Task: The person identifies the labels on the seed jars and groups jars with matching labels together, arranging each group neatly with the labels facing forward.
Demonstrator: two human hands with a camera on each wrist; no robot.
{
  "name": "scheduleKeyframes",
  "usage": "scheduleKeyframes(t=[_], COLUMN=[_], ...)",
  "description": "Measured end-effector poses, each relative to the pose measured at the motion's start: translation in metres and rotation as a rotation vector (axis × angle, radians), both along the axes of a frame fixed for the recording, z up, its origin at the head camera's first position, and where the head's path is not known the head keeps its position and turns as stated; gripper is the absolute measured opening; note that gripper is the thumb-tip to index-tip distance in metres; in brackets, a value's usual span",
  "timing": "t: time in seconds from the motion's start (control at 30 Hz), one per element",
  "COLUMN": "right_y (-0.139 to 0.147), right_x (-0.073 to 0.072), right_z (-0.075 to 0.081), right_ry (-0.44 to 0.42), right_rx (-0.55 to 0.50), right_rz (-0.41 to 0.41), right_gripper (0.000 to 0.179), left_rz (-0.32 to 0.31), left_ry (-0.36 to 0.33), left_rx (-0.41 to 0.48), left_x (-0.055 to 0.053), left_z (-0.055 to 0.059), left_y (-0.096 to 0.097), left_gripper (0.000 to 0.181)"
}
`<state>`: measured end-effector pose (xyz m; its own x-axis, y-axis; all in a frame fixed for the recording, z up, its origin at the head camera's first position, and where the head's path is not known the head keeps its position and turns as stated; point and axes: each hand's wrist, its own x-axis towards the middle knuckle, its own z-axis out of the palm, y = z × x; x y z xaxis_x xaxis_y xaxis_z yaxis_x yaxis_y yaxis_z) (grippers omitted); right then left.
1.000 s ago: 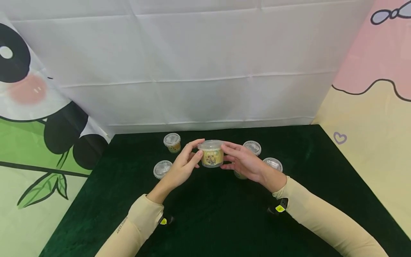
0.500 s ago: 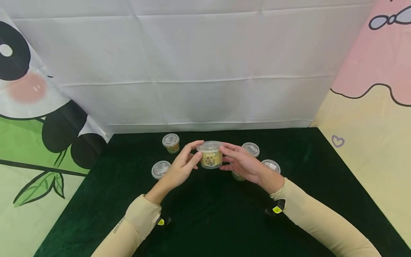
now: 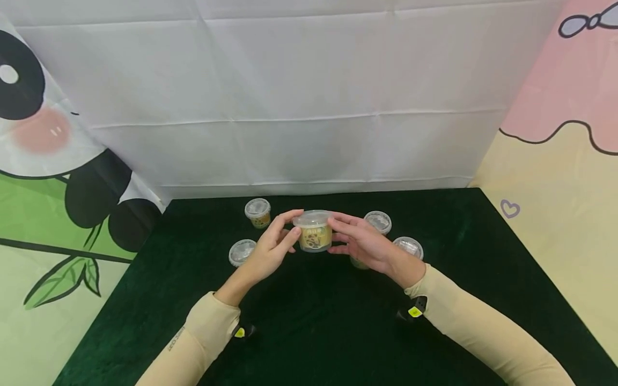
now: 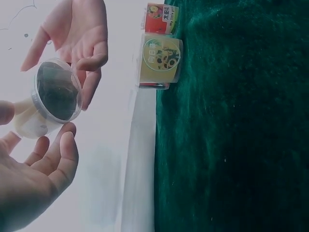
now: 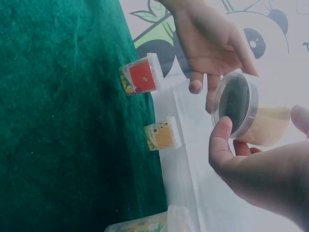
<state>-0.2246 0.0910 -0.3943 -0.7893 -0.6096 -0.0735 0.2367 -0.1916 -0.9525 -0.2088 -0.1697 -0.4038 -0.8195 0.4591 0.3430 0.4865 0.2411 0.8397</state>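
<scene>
Both hands hold up one clear plastic tub (image 3: 316, 237) with a lid and a yellow label, upright above the green cloth. My left hand (image 3: 269, 245) grips its left side, thumb toward the front and fingers at the lid's edge. On the other side my right hand (image 3: 365, 245) has its thumb at the lid rim and its fingers around the side and lower edge. In the left wrist view, the tub's round underside (image 4: 59, 91) looks dark and is seen from below. The right wrist view shows the same tub (image 5: 265, 123) between thumb and fingers.
Similar lidded tubs stand on the green cloth (image 3: 309, 332): two at left, a far one (image 3: 258, 213) and a nearer one (image 3: 242, 252). At right are a far tub (image 3: 379, 221), a nearer one (image 3: 409, 247), and one partly hidden behind my right hand. A white cloth wall (image 3: 309, 150) rises behind.
The hands and the tub have drifted very slightly left; the hold on it is the same. The other tubs have not moved.
</scene>
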Motion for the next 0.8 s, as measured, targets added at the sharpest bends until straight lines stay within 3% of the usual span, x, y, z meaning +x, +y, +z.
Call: scheduleKeyframes(t=[0.27, 0.47, 0.8], right_y=[-0.012, -0.025, -0.042], right_x=[-0.003, -0.006, -0.012], right_z=[-0.004, -0.01, -0.009], right_ry=[0.011, 0.064, 0.093], right_rx=[0.003, 0.035, 0.099], right_rz=[0.034, 0.068, 0.054], right_gripper=[0.055, 0.055, 0.057], left_rz=[-0.018, -0.032, -0.056], left_ry=[-0.04, -0.035, -0.084], left_rx=[-0.078, -0.151, -0.221], left_x=[-0.002, -0.005, -0.01], left_z=[0.007, 0.011, 0.019], left_y=[-0.018, -0.036, -0.056], left_gripper=[0.045, 0.047, 0.049])
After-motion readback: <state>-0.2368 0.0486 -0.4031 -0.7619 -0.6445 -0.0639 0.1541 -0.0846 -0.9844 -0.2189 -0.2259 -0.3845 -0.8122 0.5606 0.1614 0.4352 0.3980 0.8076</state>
